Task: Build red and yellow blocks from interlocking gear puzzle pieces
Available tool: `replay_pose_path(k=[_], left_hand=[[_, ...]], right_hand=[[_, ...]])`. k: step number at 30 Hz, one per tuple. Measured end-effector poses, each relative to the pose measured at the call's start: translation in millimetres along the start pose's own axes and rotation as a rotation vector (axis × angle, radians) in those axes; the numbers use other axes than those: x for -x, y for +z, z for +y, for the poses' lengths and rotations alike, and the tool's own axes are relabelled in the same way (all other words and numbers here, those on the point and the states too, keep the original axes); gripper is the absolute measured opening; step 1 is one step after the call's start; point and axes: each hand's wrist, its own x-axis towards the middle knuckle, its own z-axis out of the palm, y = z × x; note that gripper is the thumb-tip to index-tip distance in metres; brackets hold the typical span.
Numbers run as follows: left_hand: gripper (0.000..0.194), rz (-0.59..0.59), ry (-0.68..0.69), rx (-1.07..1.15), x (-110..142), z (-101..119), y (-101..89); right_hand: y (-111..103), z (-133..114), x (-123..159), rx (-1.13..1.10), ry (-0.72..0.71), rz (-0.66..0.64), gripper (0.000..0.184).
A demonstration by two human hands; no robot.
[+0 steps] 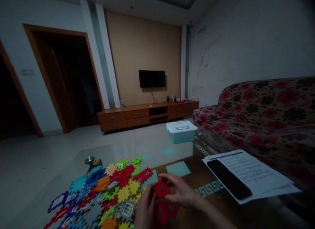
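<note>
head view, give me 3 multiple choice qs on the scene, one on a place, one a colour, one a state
1. Where is the wall-mounted TV?
A over the sofa
B above the low wooden cabinet
C on the floor

2. What colour is the interlocking puzzle piece under the right hand?
A red
B green
C purple

3. How is the lid of the plastic storage box?
A off
B propped open
C shut

1 B: the TV hangs on the wall over the cabinet.
2 A: red shows beneath the fingers.
3 C: the lid sits down on the box.

A wall-mounted television (152, 78) hangs above a long wooden TV cabinet (147, 115), a red-flowered sofa (261, 120) along the right, a dark doorway (56, 81) upper left.
</note>
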Motion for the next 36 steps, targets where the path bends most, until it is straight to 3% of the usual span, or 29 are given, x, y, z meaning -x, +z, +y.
replay_pose_path(k=[3,6,12,18,21,24,29,36], left_hand=[[0.028,0.012,0.073,-0.189,2.1,4.0,0.4],[0.041,-0.004,0.131,-0.391,5.0,-1.8,6.2],[0.031,-0.125,0.113,-0.718,19.6,6.7,20.7],[0.016,-0.270,0.064,-0.831,24.0,14.4,30.2],[0.018,-0.264,0.036,-0.857,24.9,16.8,30.4],[0.022,-0.350,0.000,-0.837,28.3,22.4,28.6],[0.049,-0.481,-0.081,-0.856,32.7,24.7,28.3],[0.040,-0.526,-0.024,-0.927,37.8,16.3,30.5]], right_hand=[[-17.2,8.5,1.1,0.239,0.075,0.074,0.064],[-34.7,19.5,5.8,0.431,0.198,0.149,0.061],[-53.9,36.0,18.8,0.552,0.346,0.186,0.058],[-52.9,46.0,20.9,0.559,0.348,0.086,0.063],[-49.8,53.3,19.7,0.556,0.344,0.028,0.066],[-46.8,59.6,18.5,0.554,0.337,-0.022,0.068],[-42.4,62.0,18.4,0.557,0.361,-0.089,0.074],[-42.5,64.4,17.3,0.581,0.401,-0.103,0.070]])
